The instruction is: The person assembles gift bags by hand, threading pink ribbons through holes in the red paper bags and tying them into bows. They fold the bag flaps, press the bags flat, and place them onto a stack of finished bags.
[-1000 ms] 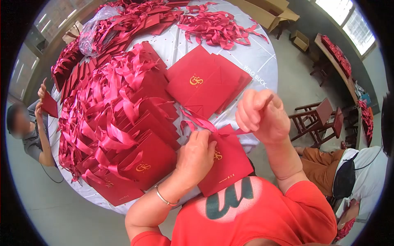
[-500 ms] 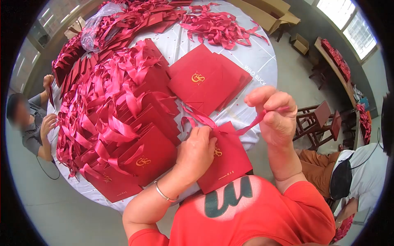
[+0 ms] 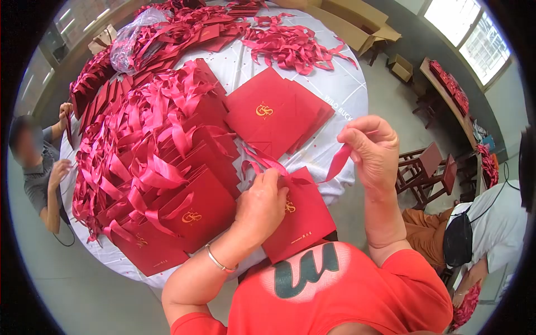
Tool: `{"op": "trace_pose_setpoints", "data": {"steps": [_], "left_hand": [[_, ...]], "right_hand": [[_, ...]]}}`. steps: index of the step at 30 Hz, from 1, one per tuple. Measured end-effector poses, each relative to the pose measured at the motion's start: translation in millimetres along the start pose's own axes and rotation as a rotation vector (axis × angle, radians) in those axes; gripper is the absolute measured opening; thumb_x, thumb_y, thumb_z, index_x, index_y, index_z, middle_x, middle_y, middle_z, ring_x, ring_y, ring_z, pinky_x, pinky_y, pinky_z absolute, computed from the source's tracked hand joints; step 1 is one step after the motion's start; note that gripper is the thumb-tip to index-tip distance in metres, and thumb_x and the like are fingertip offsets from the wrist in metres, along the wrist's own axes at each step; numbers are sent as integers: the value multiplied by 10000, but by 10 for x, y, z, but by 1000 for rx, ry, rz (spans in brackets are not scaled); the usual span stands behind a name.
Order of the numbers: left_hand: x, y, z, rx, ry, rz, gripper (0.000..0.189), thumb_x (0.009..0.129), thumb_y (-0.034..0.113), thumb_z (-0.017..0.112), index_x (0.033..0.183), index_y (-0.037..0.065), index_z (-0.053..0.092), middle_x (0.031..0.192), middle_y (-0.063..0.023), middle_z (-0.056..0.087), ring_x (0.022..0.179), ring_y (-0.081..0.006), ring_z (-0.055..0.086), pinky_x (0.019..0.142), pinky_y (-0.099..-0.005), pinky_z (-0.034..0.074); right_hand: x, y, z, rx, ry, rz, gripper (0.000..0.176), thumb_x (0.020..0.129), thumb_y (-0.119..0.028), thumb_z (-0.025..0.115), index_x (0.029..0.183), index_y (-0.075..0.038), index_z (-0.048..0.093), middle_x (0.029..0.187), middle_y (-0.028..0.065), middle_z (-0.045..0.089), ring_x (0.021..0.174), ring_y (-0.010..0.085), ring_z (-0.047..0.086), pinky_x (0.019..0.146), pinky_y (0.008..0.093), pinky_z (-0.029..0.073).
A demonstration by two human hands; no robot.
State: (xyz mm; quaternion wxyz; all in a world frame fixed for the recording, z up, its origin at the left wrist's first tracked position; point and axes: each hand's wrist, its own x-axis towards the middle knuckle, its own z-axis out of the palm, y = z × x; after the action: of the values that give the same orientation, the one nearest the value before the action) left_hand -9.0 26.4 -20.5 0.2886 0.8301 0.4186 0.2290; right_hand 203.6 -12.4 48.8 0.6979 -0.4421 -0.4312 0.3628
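My left hand [image 3: 261,204] is closed at the top edge of a small red paper gift bag [image 3: 306,223] with gold print, its fingertips partly hidden. The bag rests upright against the table's edge, near my shirt. A dark pink ribbon [image 3: 339,162] runs through the bag's top, with loops lying to the upper left of my left hand. Raised to the right of the bag, my right hand [image 3: 373,146] pinches the ribbon's other end between thumb and fingers. Flat red bags [image 3: 273,120] without visible ribbons lie just beyond.
Ribboned red bags [image 3: 151,151] are packed in rows on the left of the round white-clothed table [image 3: 340,84]. Loose ribbons [image 3: 298,47] lie at the back. A person [image 3: 42,167] handles bags at far left; another person [image 3: 483,234] is at right. Wooden chairs [image 3: 427,173] and cardboard boxes [image 3: 352,25] stand beyond.
My right hand has turned and its fingers have drawn together on the ribbon, which now hangs below them. My left hand stays at the bag's top. The view has shifted slightly.
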Motion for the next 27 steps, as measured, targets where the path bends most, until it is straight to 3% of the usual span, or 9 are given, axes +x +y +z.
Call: {"op": "trace_pose_setpoints", "data": {"steps": [4, 6, 9, 13, 15, 16, 18, 24, 27], "left_hand": [[-14, -39, 26, 10, 19, 37, 286, 858, 127, 664, 1093, 11, 551, 953, -242, 629, 874, -434, 624, 727, -493, 517], [-16, -25, 18, 16, 12, 29, 275, 858, 129, 665, 1082, 11, 558, 950, -241, 629, 869, -434, 625, 727, -495, 516], [-17, -19, 14, 22, 8, 29, 256, 857, 133, 665, 1061, 10, 572, 944, -239, 628, 859, -435, 625, 724, -499, 515], [-15, -33, 28, 26, 22, 43, 244, 858, 136, 664, 1049, 10, 580, 931, -237, 627, 846, -433, 626, 717, -501, 514], [-18, -33, 30, 30, 21, 42, 238, 858, 136, 665, 1045, 15, 582, 922, -235, 626, 842, -432, 626, 714, -499, 514], [-21, -36, 30, 36, 20, 41, 233, 857, 136, 665, 1042, 20, 584, 912, -232, 626, 839, -431, 627, 711, -498, 513], [-19, -44, 29, 25, 20, 42, 221, 856, 136, 667, 1030, 26, 589, 906, -227, 626, 834, -429, 627, 708, -495, 513], [-8, -66, 31, -26, 57, 85, 155, 853, 124, 668, 961, 30, 608, 867, -209, 628, 813, -418, 626, 698, -479, 514], [-1, -67, 33, -43, 66, 98, 134, 851, 113, 666, 936, 24, 613, 847, -206, 629, 808, -413, 627, 696, -471, 515]], "right_hand": [[6, 27, -10, 115, -111, -78, 146, 856, -16, 718, 988, 23, 670, 934, 145, 714, 719, 116, 654, 609, 208, 521], [-41, -55, 40, 95, -123, -12, 192, 873, -6, 690, 1060, 36, 672, 983, 170, 712, 861, 168, 695, 690, 245, 561], [-72, -45, 78, 32, -100, -29, 219, 897, -13, 666, 1108, 46, 662, 1018, 189, 708, 892, 200, 712, 703, 260, 580], [-87, -16, 36, -55, -53, -19, 218, 914, -18, 651, 1120, 51, 655, 1032, 191, 708, 826, 190, 714, 655, 258, 577], [-115, -29, -16, -251, -50, -55, 281, 892, 1, 677, 1165, 52, 633, 983, 175, 714, 766, 180, 707, 618, 252, 571], [-117, -12, 14, -251, -51, -55, 281, 892, 1, 677, 1165, 52, 633, 983, 175, 714, 766, 180, 707, 618, 252, 571], [-104, 26, 101, -190, 46, -251, 275, 850, 46, 708, 1111, 49, 620, 914, 164, 712, 741, 173, 695, 600, 242, 562], [-129, -22, 74, 0, 37, -358, 235, 814, 75, 734, 950, 21, 551, 860, 163, 699, 723, 177, 687, 606, 238, 562], [-148, -38, 80, -42, -24, -425, 241, 806, 81, 740, 972, 24, 574, 860, 167, 698, 720, 176, 684, 622, 240, 563]]}}
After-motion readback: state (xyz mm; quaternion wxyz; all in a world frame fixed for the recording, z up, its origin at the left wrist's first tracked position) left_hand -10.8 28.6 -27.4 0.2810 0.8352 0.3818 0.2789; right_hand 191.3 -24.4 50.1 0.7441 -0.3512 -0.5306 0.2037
